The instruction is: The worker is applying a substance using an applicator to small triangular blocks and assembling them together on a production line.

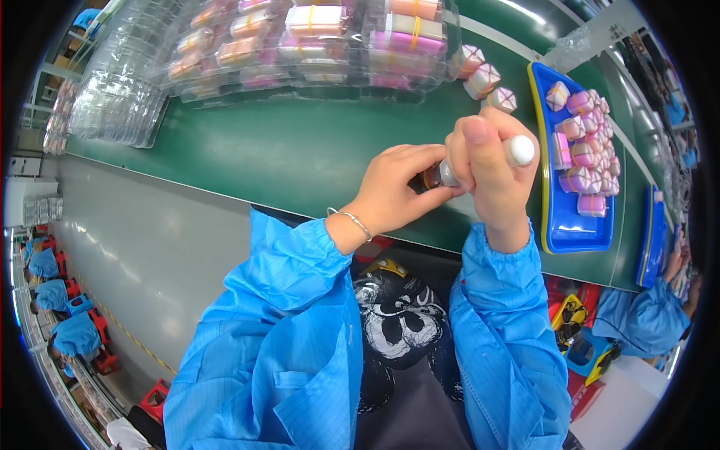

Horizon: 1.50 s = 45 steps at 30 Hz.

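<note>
Gripping at frame centre: the left hand [394,184] curls thumb and fingers around a small glossy dark-brown object [430,178], perhaps a bottle; the right hand [491,169], closed in a fist, holds a white round-ended cylinder [519,151]. Step judged: working one against the other; next move calls for a steady left grip. Farther, right: blue plastic tray [574,234], pink-and-white tied bundles [583,154] inside. Upper left: stacked clear plastic trays [120,97].

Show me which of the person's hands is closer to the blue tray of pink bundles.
The right hand. It is just left of the blue tray, closed around a white-ended object. The left hand is farther left, beyond the right one.
</note>
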### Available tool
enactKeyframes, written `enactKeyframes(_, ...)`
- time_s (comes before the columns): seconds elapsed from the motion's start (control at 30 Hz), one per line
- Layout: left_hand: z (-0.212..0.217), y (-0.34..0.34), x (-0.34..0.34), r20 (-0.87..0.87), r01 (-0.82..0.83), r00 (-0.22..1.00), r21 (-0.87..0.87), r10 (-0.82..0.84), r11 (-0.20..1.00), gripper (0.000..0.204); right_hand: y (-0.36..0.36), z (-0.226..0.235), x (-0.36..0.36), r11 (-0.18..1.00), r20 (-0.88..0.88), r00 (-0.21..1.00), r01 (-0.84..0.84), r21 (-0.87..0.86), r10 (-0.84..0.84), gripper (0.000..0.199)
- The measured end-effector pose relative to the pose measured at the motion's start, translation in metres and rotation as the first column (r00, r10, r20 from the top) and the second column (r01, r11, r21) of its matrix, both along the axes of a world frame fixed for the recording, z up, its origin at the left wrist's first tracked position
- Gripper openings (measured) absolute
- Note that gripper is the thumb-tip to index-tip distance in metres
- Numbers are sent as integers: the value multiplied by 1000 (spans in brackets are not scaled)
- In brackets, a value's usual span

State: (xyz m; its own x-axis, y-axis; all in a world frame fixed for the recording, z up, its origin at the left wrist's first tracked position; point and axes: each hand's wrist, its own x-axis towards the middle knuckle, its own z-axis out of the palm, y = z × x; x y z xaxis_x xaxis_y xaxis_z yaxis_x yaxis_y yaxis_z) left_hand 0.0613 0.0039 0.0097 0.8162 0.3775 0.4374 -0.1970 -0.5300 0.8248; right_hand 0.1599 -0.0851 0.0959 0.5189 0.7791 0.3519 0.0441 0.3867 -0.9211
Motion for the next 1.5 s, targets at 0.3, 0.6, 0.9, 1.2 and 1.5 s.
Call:
enactKeyframes(0.3,7,-3,-3,-80,35,996,-144,-47,989,26,1,-2,0,1000,-35,999,12,-2,-12,42)
enactKeyframes(0.6,1,-1,-2,-102,48,993,-71,-55,996,40,0,-4,0,1000,-45,999,9,-18,-10,41)
enactKeyframes(0.9,-2,4,4,-197,119,965,-251,-171,961,61,-35,32,58,962,-211,970,165,219,-118,37)
enactKeyframes(1.2,7,24,-3,88,171,956,-943,-282,287,62,-19,-33,122,583,567,723,674,-454,-395,37)
enactKeyframes(1.5,30,24,-10,-219,-144,972,-849,-90,509,39,-20,-30,110,573,445,860,501,-649,-249,37)
